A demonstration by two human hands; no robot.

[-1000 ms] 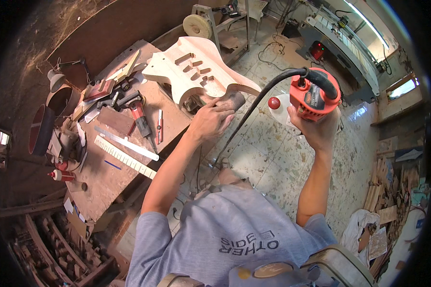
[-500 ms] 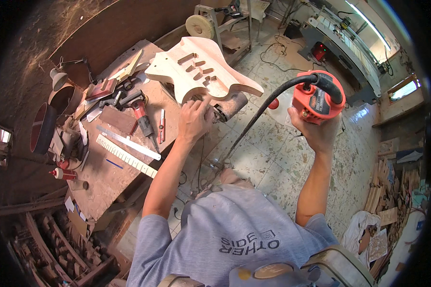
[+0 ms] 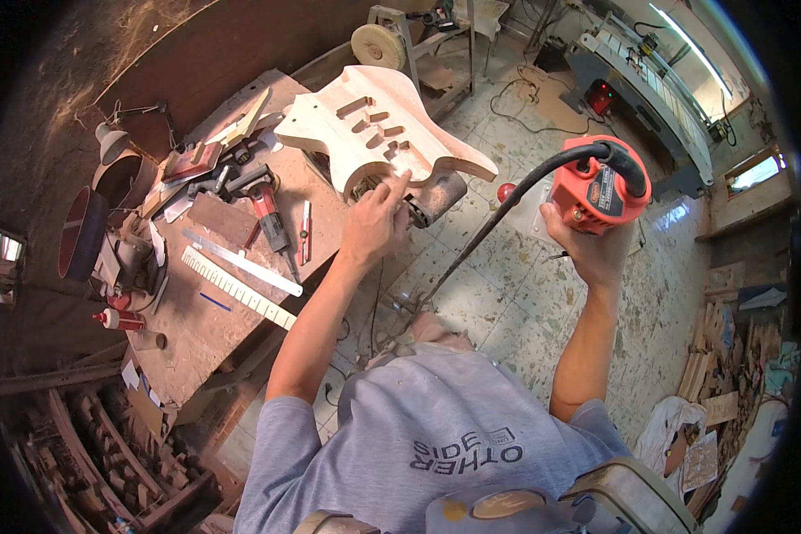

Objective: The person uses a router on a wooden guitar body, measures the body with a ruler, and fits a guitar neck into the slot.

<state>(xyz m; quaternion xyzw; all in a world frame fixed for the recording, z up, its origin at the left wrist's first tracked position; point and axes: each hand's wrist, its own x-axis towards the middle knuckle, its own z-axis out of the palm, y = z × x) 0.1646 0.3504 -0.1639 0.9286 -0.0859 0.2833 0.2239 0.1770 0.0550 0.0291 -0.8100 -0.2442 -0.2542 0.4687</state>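
Observation:
A pale wooden electric guitar body (image 3: 427, 147) with routed cavities lies at the far edge of the workbench (image 3: 182, 343). My left hand (image 3: 374, 224) is at its near edge, fingers stretched toward the wood and at least one fingertip against it; nothing shows in the hand. Under the body, a cylindrical sanding drum (image 3: 436, 198) pokes out to the right. Over the floor at right, my right hand (image 3: 587, 249) is closed round a red power tool, apparently a trim router (image 3: 601, 191), held upright. From its top a thick black cord (image 3: 498, 214) curves down toward my legs. The tool's lower end is hidden.
A fretted neck (image 3: 240, 289), a steel ruler (image 3: 245, 262), an angle grinder (image 3: 270, 218) and a glue bottle (image 3: 118, 320) lie or stand on the bench. Wood offcuts (image 3: 712, 347) are piled at right; a large grey machine (image 3: 641, 107) stands at far right.
My left hand's fingers have straightened and slid slightly along the guitar body's near edge. The right hand still holds the red tool. The whole view has shifted a little.

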